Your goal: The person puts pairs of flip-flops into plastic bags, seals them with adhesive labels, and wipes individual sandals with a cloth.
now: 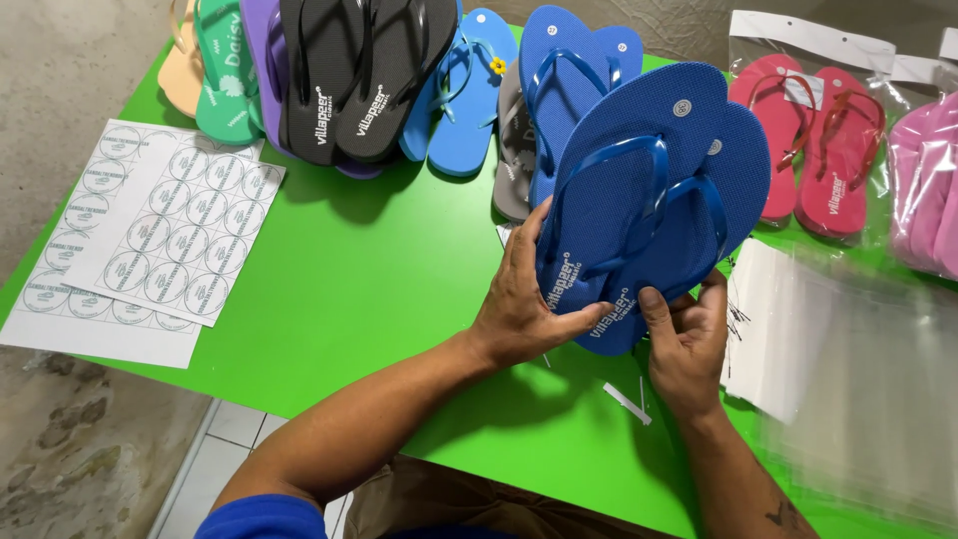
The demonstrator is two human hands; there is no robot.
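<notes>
Pairing in hand, I judge: my left hand (519, 309) and right hand (689, 344) clasp the stacked blue flip-flops (649, 200) (heels toward me); clear bags (858, 369) at three o'clock probably need opening.

Head camera looks steeply down, close over the green table (359, 279).

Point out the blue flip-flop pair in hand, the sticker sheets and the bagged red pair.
blue flip-flop pair (639, 190), head view, upper sole.
sticker sheets (170, 225), head view, top sheet's middle.
bagged red pair (808, 150), head view, between the soles.
</notes>
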